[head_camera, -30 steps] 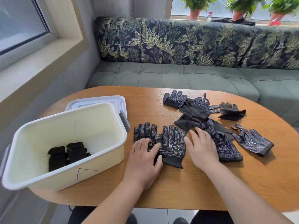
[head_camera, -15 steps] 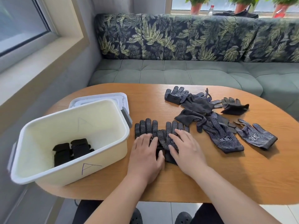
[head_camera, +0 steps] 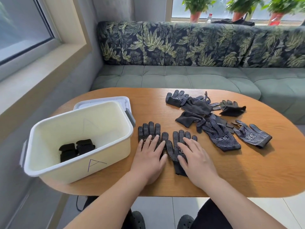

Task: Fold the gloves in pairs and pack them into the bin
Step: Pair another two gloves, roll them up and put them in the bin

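L hand (head_camera: pixel 148 157), R hand (head_camera: pixel 196 161) wider apart vs before, flat/unclenched on glove pair (head_camera: pixel 171 146); L cuff hidden.

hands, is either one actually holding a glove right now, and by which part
Nothing is held. The left hand presses flat on the palm of the left glove, the right hand flat on the palm and cuff of the right glove.

- Just left of the fingers (head_camera: pixel 149 139), the wall of the bin (head_camera: pixel 82 167) rises, leaving a narrow gap.
- Ahead-right of them, the loose glove pile (head_camera: pixel 221 138) lies across the bench (head_camera: pixel 247 171).
- Right of them, bare bench.
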Motion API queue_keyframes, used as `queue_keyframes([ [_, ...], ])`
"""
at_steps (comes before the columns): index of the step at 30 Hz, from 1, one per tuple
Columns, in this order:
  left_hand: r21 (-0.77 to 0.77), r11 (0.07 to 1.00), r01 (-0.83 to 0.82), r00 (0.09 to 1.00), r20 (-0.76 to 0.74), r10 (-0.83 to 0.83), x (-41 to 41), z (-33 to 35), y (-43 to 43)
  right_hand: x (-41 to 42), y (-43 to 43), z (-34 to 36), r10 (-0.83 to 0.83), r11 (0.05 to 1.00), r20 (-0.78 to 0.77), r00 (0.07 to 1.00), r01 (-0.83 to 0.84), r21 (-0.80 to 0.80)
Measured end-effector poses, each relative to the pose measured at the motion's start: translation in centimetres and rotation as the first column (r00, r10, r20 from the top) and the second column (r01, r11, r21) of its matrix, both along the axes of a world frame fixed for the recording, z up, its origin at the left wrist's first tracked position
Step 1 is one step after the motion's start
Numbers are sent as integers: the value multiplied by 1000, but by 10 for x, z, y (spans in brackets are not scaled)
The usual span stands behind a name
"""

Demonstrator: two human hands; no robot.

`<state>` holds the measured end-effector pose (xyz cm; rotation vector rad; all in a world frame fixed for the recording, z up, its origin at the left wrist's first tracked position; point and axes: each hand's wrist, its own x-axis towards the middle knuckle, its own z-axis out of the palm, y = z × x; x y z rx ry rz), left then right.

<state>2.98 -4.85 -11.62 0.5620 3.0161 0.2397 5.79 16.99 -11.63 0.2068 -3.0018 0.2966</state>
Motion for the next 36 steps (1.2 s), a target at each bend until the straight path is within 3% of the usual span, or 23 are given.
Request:
queue_keyframes([
  [6,-53,998,35,999,13,-34,32,-4,-7,-4,-17,3,-59,998,190,980,51,48],
  [9,-71,997,31,999,45,-28,34,-3,-6,-7,-21,1,-100,994,201,974,91,54],
  [12,-60,998,35,998,50,-32,36,1,-6,-4,-23,4,-101,993,153,983,91,71],
  [15,-44,995,87,996,-7,-87,39,3,-10,8,-27,3,21,998,80,997,-26,62],
  [17,-49,992,112,994,10,-112,40,-1,-13,17,-29,-3,61,997,111,992,-66,35],
  [24,-90,988,125,992,-7,-126,43,-8,-13,17,-29,-8,46,997,136,990,-53,49],
  [29,-58,991,121,990,-70,-125,48,-8,-15,26,-28,-11,40,999,-6,999,-40,15],
  [36,-20,992,124,990,-58,-125,47,-9,-15,26,-29,-14,67,998,-44,997,-68,-15],
])
